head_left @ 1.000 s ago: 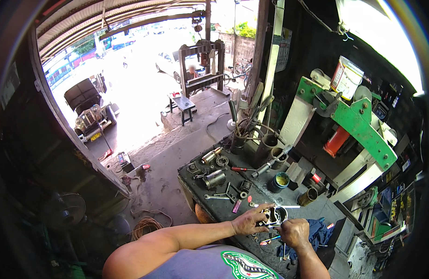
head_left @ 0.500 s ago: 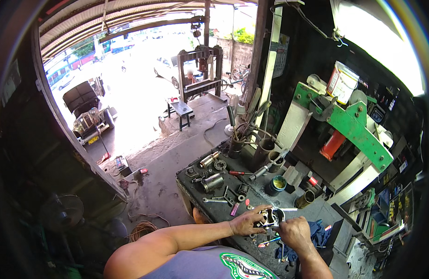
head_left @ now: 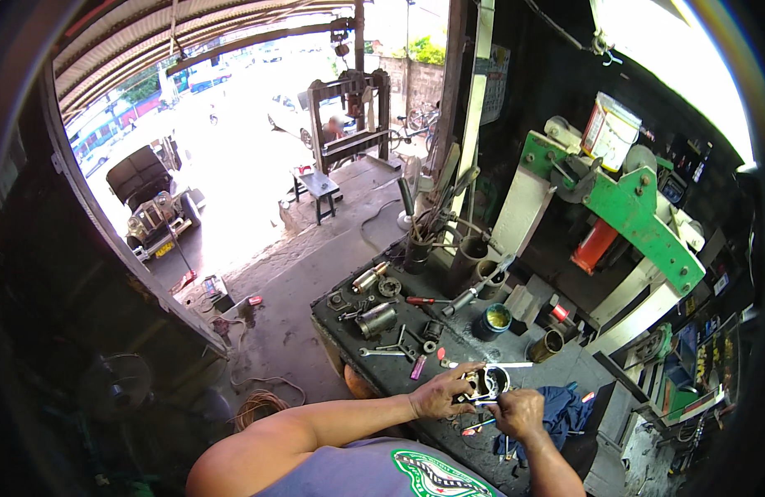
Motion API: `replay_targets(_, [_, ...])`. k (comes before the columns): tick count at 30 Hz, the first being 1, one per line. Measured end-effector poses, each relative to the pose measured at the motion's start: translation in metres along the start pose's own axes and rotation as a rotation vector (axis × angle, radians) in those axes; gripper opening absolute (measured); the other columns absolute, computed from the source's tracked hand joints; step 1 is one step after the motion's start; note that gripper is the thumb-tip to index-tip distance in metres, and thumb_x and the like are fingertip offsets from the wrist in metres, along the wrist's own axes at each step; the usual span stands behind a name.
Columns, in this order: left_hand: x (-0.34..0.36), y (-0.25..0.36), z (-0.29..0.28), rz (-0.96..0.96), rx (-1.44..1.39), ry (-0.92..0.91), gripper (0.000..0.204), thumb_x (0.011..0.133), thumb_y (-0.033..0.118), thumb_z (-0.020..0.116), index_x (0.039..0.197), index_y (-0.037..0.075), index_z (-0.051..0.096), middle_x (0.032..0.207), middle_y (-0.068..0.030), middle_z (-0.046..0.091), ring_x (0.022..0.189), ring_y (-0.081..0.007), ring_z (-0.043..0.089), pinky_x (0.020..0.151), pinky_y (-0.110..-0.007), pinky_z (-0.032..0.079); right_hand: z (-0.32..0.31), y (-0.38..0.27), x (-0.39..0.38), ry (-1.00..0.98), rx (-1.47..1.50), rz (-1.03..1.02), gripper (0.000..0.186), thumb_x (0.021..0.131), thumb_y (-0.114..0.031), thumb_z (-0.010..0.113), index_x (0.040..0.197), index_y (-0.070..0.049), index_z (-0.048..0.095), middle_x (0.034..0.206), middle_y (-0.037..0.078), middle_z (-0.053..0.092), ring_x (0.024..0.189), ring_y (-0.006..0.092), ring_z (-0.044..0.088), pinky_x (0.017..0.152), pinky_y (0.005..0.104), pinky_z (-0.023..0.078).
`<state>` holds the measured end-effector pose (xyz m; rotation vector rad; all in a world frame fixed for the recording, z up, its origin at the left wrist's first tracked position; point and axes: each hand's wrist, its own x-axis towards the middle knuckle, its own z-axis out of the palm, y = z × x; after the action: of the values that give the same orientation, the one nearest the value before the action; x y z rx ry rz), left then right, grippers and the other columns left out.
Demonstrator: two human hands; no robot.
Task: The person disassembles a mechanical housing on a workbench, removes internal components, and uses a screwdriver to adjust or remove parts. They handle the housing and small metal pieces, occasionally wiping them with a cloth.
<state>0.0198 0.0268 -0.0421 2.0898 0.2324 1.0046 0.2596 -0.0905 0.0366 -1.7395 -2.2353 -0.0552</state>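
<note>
On the dark workbench [head_left: 382, 340], my left hand [head_left: 439, 395] curls its fingers around the near left side of a round metal housing [head_left: 500, 379] with an open, ring-like mouth. My right hand [head_left: 520, 412] is closed in a fist against the housing's near right side. From that fist a slim, pale metal shaft [head_left: 484, 403] points left across the housing; the rest of this tool is hidden in the grip. Just right of my right hand lies a crumpled dark blue cloth [head_left: 565, 410]. Small loose parts and a thin coloured stick [head_left: 479, 427] lie below the housing.
Leftward on the bench are a metal cylinder [head_left: 377, 320], a wrench [head_left: 382, 352], a red-handled screwdriver [head_left: 421, 301] and a pink lighter [head_left: 418, 367]. Behind stand a grease tin [head_left: 493, 321], a brown can [head_left: 547, 345] and tool-filled pots [head_left: 417, 255]. A green press frame [head_left: 639, 207] rises at right.
The whole view has shifted slightly. My right fist has turned and moved a little leftward, close against the housing, and more of the blue cloth shows. My left hand keeps its hold.
</note>
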Motion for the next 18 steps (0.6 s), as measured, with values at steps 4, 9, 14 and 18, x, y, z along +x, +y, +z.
replay_targets(4, [0.0, -0.006, 0.0, 0.021, -0.067, -0.004, 0.043, 0.093, 0.035, 0.093, 0.116, 0.009, 0.069, 0.164, -0.0288, 0.048, 0.155, -0.0505, 0.048, 0.126, -0.056, 0.044, 0.0, -0.002, 0.001, -0.077, 0.109, 0.095, 0.035, 0.09, -0.042, 0.085, 0.077, -0.011, 0.075, 0.072, 0.016, 0.07, 0.072, 0.0415, 0.072, 0.068, 0.0542, 0.055])
replay_targets(9, [0.0, -0.008, -0.003, -0.007, -0.067, -0.053, 0.041, 0.091, 0.033, 0.094, 0.113, 0.008, 0.071, 0.169, -0.0288, 0.044, 0.159, -0.0491, 0.044, 0.129, -0.054, 0.04, -0.038, -0.011, 0.008, -0.197, -0.008, -0.02, 0.032, 0.096, -0.04, 0.08, 0.083, -0.011, 0.079, 0.074, 0.012, 0.073, 0.076, 0.0389, 0.075, 0.07, 0.055, 0.056])
replay_targets(14, [-0.001, -0.005, -0.003, 0.005, -0.08, -0.026, 0.041, 0.093, 0.034, 0.093, 0.115, 0.008, 0.071, 0.169, -0.0278, 0.045, 0.16, -0.0487, 0.043, 0.13, -0.054, 0.039, -0.059, -0.034, 0.018, -0.079, -0.239, -0.157, 0.033, 0.094, -0.039, 0.082, 0.076, -0.013, 0.074, 0.068, 0.008, 0.07, 0.064, 0.0323, 0.071, 0.061, 0.0511, 0.05])
replay_targets(18, [-0.001, -0.001, -0.004, -0.005, -0.085, -0.002, 0.041, 0.094, 0.036, 0.091, 0.115, 0.007, 0.07, 0.169, -0.0272, 0.045, 0.16, -0.0483, 0.044, 0.128, -0.054, 0.041, -0.054, -0.034, 0.022, -0.082, -0.188, -0.117, 0.037, 0.091, -0.042, 0.085, 0.072, -0.013, 0.071, 0.067, 0.008, 0.07, 0.061, 0.0317, 0.069, 0.06, 0.0502, 0.05])
